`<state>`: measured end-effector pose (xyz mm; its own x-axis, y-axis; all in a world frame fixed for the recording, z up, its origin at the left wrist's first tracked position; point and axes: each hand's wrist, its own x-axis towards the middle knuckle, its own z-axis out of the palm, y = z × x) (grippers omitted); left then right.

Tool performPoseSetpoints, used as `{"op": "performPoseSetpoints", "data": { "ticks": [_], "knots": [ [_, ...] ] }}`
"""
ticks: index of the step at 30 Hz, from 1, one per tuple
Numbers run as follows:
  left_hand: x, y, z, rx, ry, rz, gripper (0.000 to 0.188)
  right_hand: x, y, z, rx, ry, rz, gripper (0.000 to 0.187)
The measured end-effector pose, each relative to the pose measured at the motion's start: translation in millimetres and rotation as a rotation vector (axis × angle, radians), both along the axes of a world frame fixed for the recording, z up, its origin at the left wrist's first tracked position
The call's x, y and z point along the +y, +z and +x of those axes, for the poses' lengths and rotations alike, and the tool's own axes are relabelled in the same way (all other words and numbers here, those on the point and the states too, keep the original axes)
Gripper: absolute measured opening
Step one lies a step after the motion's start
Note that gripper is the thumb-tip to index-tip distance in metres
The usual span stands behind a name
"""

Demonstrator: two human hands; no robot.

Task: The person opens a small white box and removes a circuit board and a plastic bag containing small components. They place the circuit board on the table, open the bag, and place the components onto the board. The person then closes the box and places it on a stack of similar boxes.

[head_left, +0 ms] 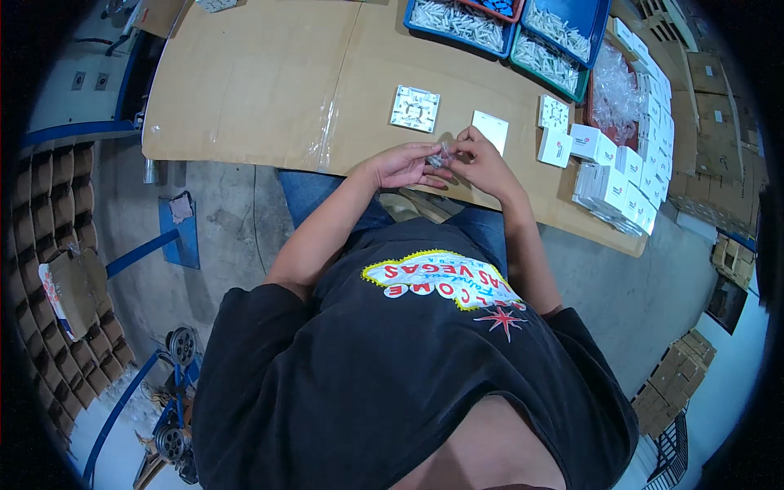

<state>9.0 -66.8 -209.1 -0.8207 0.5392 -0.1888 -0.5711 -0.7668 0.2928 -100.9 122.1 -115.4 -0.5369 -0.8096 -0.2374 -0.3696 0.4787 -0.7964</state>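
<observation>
holding a small clear plastic packet point(442, 155) at the fingertips, both hands in on it, just over the near edge of the table point(245, 98). packet sits between the hands, not in either palm; contents too small to make out. right hand point(487, 166): thumb and forefinger together, clamped on the packet's right side. left hand point(403, 166): palm partly up, thumb at the packet's left side, other fingers loosely curled below it; can't tell if that side is truly pinched or just supporting.

white square plate point(415, 109) with molded detail lies flat beyond the left hand, near, not touched. plain white rectangular piece point(490, 131) lies just beyond the right hand, partly behind its fingers. farther right, stacked white boxes point(621, 192) along the table edge. blue tray point(457, 24) of small white parts at the far side, well apart from the grip.
</observation>
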Motion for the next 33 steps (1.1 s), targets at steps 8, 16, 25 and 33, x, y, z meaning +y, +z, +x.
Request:
{"op": "performPoseSetpoints", "data": {
  "ticks": [8, 16, 25, 33],
  "knots": [
    [0, -3, 0, -0.005, -0.009, 0.002, 0.043, 0, -1, 3, -0.019, 0.014, -0.088, 0.016],
    [0, 4, 1, 0.014, -0.039, -0.027, 0.048, -3, -3, 3, -0.065, 0.079, 0.005, 0.015],
    [-2, -3, -3, 0.028, -0.049, 0.103, 0.051, -3, 3, 3, -0.215, 0.125, -0.11, 0.014],
    [0, -8, -3, -0.006, -0.09, 0.039, 0.042, -3, 0, 2, -0.146, 0.079, -0.059, 0.015]
  ]
}}
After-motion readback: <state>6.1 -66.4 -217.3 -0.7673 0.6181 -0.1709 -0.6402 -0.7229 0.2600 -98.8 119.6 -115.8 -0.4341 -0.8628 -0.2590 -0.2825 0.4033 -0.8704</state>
